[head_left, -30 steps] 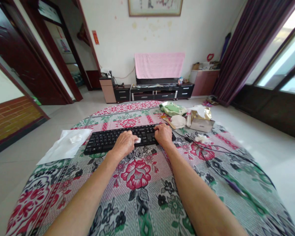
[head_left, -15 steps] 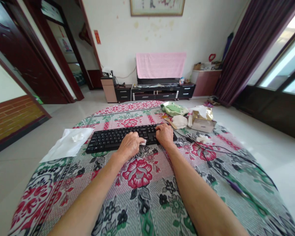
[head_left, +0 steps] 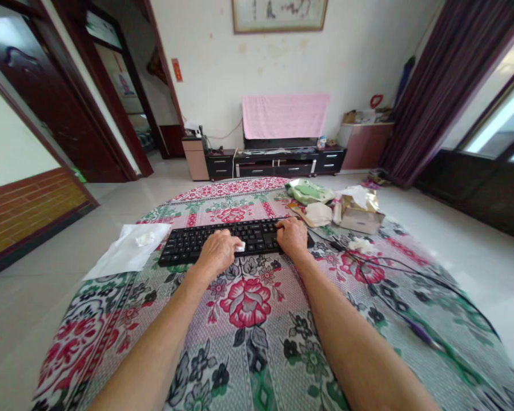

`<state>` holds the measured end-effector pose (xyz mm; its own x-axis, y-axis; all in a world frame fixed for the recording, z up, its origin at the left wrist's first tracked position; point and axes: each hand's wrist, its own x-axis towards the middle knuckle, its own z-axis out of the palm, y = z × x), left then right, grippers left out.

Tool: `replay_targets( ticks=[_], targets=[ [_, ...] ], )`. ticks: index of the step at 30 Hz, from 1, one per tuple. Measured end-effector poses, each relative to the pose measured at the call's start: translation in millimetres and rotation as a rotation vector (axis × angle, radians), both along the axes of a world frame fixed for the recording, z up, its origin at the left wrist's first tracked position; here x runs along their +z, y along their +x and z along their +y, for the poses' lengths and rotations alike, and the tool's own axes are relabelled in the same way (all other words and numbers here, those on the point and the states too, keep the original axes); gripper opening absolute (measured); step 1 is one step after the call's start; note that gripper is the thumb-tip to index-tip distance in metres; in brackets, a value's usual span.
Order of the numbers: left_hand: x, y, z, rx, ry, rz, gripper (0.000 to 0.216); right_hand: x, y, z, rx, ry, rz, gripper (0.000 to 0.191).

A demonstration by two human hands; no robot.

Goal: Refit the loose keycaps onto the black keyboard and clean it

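Note:
A black keyboard (head_left: 188, 242) lies across the patterned tablecloth in front of me. Pinched in my left hand (head_left: 218, 250) is a small white wad (head_left: 240, 246), perhaps folded tissue, which sits at the near edge of the keys; part of it is hidden by the fingers. My right hand (head_left: 293, 237) grips the keyboard's right end, its fingers curled over the number-pad side. To the left, a white sheet (head_left: 126, 251) carries a small crumpled white piece (head_left: 145, 238).
Behind the right hand are a tissue box (head_left: 362, 220), a green plastic packet (head_left: 308, 192), folded white cloth (head_left: 319, 214) and a wooden-handled brush (head_left: 300, 214). Crumpled tissue (head_left: 362, 245) and a black cable (head_left: 428, 274) lie at right on the tablecloth (head_left: 248, 348).
My left hand has slid left along the keyboard with the white wad. The right hand stays on the keyboard's right end. The whole view has shifted slightly.

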<state>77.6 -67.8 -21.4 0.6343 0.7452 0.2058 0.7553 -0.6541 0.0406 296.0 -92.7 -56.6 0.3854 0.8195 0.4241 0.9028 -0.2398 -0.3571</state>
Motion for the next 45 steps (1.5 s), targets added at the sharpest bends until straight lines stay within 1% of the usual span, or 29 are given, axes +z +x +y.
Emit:
replay_targets(
  ticks=[2, 5, 9, 11, 12, 14, 15, 18, 19, 22, 25, 30, 33, 34, 36, 37, 38, 40, 42, 44, 45],
  targets=[
    [-3.8, -2.6, 1.3, 0.015, -0.037, 0.004, 0.031, -0.3, 0.1, 0.1, -0.001, -0.002, -0.007, 0.028],
    [-3.8, -26.9, 9.8, 0.072, -0.079, 0.034, 0.03, -1.3, 0.8, 0.8, 0.003, 0.002, -0.017, 0.028],
    [5.8, -71.9, 20.4, 0.228, -0.089, 0.101, 0.03, -2.7, 1.6, 1.5, 0.0, 0.008, -0.023, 0.028],
    [11.1, -85.4, 21.8, 0.309, -0.1, 0.096, 0.031, -2.7, 1.6, 1.6, -0.004, 0.007, -0.023, 0.028],
    [12.8, -87.7, 21.4, 0.346, -0.096, 0.087, 0.03, -2.6, 1.6, 1.7, -0.004, 0.005, -0.022, 0.028],
    [13.2, -82.9, 18.7, 0.366, -0.071, 0.05, 0.029, -2.2, 1.4, 1.7, -0.003, 0.002, -0.016, 0.028],
    [11.7, -76.7, 16.6, 0.344, -0.051, 0.026, 0.029, -2.0, 1.4, 1.8, -0.001, 0.001, -0.014, 0.028],
    [2.4, -53.5, 10.3, 0.163, -0.058, -0.039, 0.029, -2.0, 1.4, 1.9, 0.004, 0.008, -0.015, 0.028],
    [-0.8, -47.8, 8.9, 0.14, -0.052, -0.048, 0.03, -2.2, 1.4, 2.0, 0.005, 0.011, -0.02, 0.028],
    [-4.9, -46.6, 8.3, 0.14, -0.063, -0.049, 0.03, -2.9, 1.8, 2.3, 0.013, 0.014, -0.039, 0.028],
    [0.0, -67.7, 12.5, 0.227, -0.115, -0.024, 0.03, -3.2, 1.6, 2.4, 0.014, 0.019, -0.054, 0.028],
    [10.1, -114.6, 24.0, 0.466, -0.267, -0.006, 0.026, -2.0, 0.5, 1.7, 0.008, 0.021, -0.074, 0.029],
    [15.9, -127.2, 27.8, 0.604, -0.328, 0.026, 0.022, -1.7, 0.5, 1.7, 0.006, 0.021, -0.082, 0.029],
    [18.1, -126.2, 27.4, 0.634, -0.307, 0.021, 0.021, -1.9, 0.6, 1.9, 0.005, 0.023, -0.082, 0.029],
    [21.2, -115.4, 23.7, 0.627, -0.203, -0.036, 0.021, -2.4, 1.0, 2.5, 0.005, 0.03, -0.084, 0.029],
    [21.2, -105.9, 20.4, 0.579, -0.135, -0.079, 0.022, -2.8, 1.3, 2.7, 0.007, 0.033, -0.085, 0.029],
    [19.8, -94.5, 16.4, 0.489, -0.09, -0.113, 0.024, -3.3, 1.6, 3.0, 0.008, 0.035, -0.086, 0.029],
    [12.5, -69.7, 8.1, 0.333, -0.035, -0.162, 0.027, -4.4, 2.6, 3.5, 0.014, 0.042, -0.089, 0.028],
    [2.2, -50.0, 2.2, 0.233, -0.014, -0.165, 0.028, -5.6, 4.0, 4.1, 0.022, 0.051, -0.091, 0.028],
    [-6.3, -43.0, 0.8, 0.222, 0.01, -0.148, 0.029, -6.7, 5.2, 4.8, 0.031, 0.057, -0.094, 0.029],
    [-8.6, -45.3, 1.9, 0.254, 0.016, -0.141, 0.03, -7.1, 5.6, 5.2, 0.034, 0.057, -0.095, 0.029]
  ],
)
